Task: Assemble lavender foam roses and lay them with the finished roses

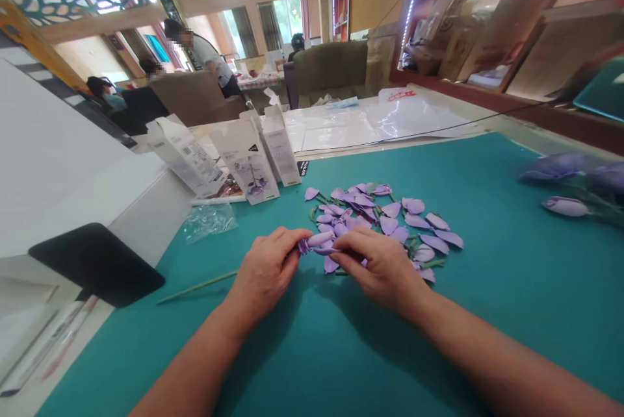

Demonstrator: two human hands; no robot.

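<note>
My left hand (268, 267) is closed around the base of a light purple artificial flower (319, 239). A thin green stem (197, 287) runs out leftward from behind that hand; whether it joins the flower is hidden. The fingertips of my right hand (383, 267) pinch the end of a purple petal (325, 251) at the flower's side. Just beyond both hands lies a loose pile of purple petals (433, 245) and buds, mixed with short green stem pieces, on the green mat (312, 352).
White printed boxes (251, 173) stand at the back left beside a crumpled clear plastic bag (209, 221). A flat black object (97, 264) leans at the left edge. Purple flowers (565, 206) lie far right. Behind the mat is white plastic sheeting (341, 128); a person (217, 63) stands farther back.
</note>
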